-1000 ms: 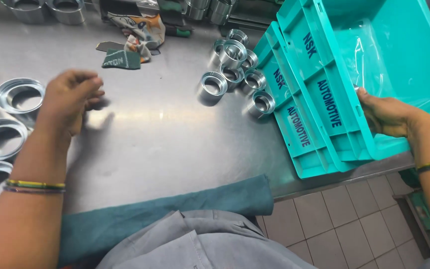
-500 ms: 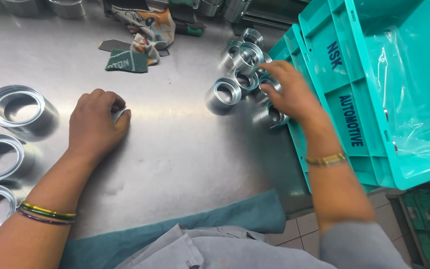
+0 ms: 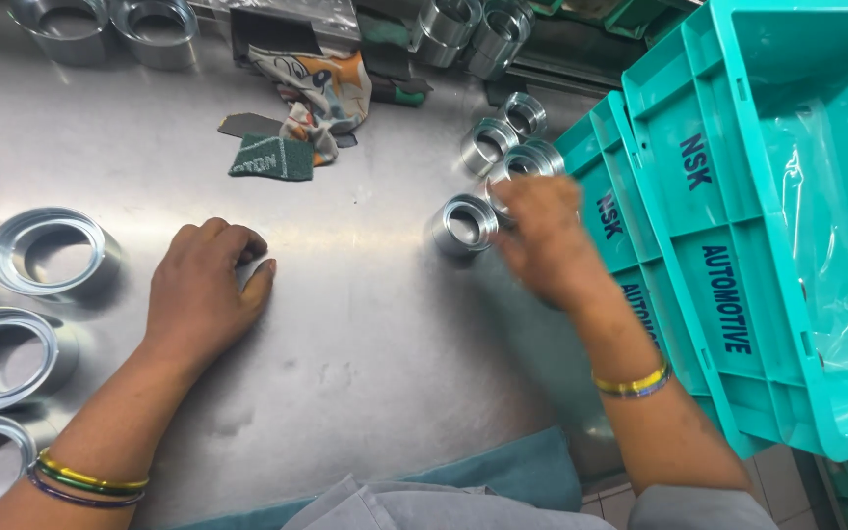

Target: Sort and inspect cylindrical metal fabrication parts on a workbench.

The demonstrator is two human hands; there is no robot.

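My left hand [image 3: 203, 290] rests on the steel table [image 3: 365, 334] with its fingers curled under and nothing visible in it. My right hand [image 3: 542, 240] is blurred over a cluster of small shiny metal rings beside the teal crates. Its fingers close on the near edge of one small ring [image 3: 527, 159]. Another small ring [image 3: 463, 224] stands just left of the fingertips. Two more small rings [image 3: 488, 142] lie behind them.
Stacked teal plastic crates [image 3: 660, 206] stand at the right, the top one lined with a clear plastic bag [image 3: 836, 196]. Three large flat metal rings [image 3: 46, 250] lie along the left edge. A patterned rag [image 3: 321, 88], a green scouring pad [image 3: 272, 157] and more rings [image 3: 463, 25] sit at the back.
My right hand left the crate's edge, reached into the cluster of small rings and has now drawn back a little toward me. My left hand settled onto the table and stays there.
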